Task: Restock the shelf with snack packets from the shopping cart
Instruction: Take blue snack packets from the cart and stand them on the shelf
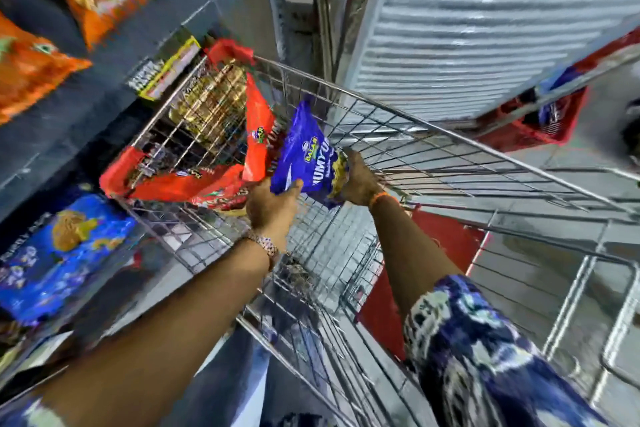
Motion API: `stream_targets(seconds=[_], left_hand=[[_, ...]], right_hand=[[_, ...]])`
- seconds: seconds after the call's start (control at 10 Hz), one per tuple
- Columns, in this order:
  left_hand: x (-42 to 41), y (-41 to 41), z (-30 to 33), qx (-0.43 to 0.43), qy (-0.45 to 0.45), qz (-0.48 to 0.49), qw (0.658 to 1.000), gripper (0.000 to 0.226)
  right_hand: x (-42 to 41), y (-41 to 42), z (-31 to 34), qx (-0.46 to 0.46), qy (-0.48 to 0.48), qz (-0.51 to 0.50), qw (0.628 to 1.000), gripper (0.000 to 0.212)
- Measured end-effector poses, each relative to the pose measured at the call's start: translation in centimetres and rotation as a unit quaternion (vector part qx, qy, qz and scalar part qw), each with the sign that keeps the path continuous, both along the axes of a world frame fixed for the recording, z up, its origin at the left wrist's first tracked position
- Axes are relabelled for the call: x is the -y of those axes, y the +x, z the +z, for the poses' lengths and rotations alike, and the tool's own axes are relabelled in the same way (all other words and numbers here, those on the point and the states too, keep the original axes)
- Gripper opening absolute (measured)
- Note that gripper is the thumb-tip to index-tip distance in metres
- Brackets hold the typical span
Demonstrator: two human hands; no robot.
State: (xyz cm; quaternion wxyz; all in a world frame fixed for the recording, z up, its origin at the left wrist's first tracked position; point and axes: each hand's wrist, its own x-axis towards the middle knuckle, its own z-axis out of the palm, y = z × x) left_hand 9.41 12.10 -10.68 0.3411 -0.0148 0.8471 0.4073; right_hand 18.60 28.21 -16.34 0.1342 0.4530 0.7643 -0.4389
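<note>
We hold a blue packet (304,156) reading "UMYUM" above the cart (433,135). Our left hand (272,206) pinches its lower corner; our right hand (358,180) grips its edge.

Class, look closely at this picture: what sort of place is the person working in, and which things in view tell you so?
Most likely a grocery shop or supermarket aisle. A wire shopping cart holds red snack packets, both hands grip a blue packet, and a shelf on the left carries orange bags with a price label on its edge.
</note>
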Motion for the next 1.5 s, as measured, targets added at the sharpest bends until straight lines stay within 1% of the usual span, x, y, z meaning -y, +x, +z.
stream_targets(seconds=[0.1,0.2,0.3,0.4,0.5,0.6,0.7,0.8,0.9,1.0,1.1,1.2,1.3,1.4,1.5], left_hand=[[0.0,0.8,0.9,-0.079,-0.022,0.042,0.996,0.021],[0.2,1.4,1.8,-0.107,-0.041,0.010,0.993,0.020],[0.8,2.1,3.3,-0.136,-0.049,-0.064,0.987,0.014],[1.1,2.3,4.7,-0.153,-0.016,-0.120,0.981,0.013],[1.7,2.3,8.8,-0.153,0.028,-0.203,0.967,0.009],[2.7,1.6,12.6,-0.114,0.084,-0.254,0.957,0.011],[4.5,-0.9,19.4,-0.053,0.154,-0.261,0.951,0.011],[5.7,-3.2,24.1,-0.068,0.180,-0.240,0.952,0.007],[7.7,-6.3,30.2,-0.106,0.230,-0.194,0.948,0.017],[9.0,-8.1,32.8,-0.131,0.247,-0.174,0.944,0.027],[11.7,-10.1,35.9,-0.175,0.264,-0.152,0.936,0.028],[13.7,-10.9,38.0,-0.202,0.275,-0.137,0.930,0.024],[16.2,-11.5,40.5,-0.232,0.280,-0.123,0.923,0.021],[17.6,-11.9,42.0,-0.240,0.291,-0.107,0.920,0.019],[19.7,-12.6,45.0,-0.270,0.309,-0.082,0.908,0.017]], right_hand=[[0.7,-1.5,-1.0,-0.098,-0.065,0.047,0.992,0.027],[-0.4,-1.0,-4.6,-0.073,-0.051,0.040,0.995,0.041],[-2.2,1.0,-10.5,-0.033,-0.081,-0.013,0.996,0.080],[-1.0,2.2,-8.3,-0.042,-0.148,0.004,0.988,0.089],[1.2,2.1,0.6,-0.034,-0.179,0.021,0.983,0.107],[2.3,3.0,4.9,-0.056,-0.222,0.075,0.971,0.098],[3.8,3.9,10.7,-0.109,-0.286,0.090,0.948,0.096],[5.0,4.5,14.1,-0.150,-0.300,0.097,0.937,0.100],[9.2,4.5,21.8,-0.226,-0.339,0.058,0.912,0.083],[12.1,5.0,27.8,-0.277,-0.217,-0.049,0.935,0.068],[15.2,4.9,33.0,-0.253,-0.186,0.092,0.945,0.089],[15.4,3.3,33.0,-0.317,-0.162,0.077,0.931,0.088],[17.4,2.9,35.3,-0.340,-0.169,0.096,0.920,0.082],[18.3,3.1,37.0,-0.366,-0.136,0.111,0.914,0.082],[19.4,1.7,39.9,-0.377,-0.107,0.122,0.912,0.085]])
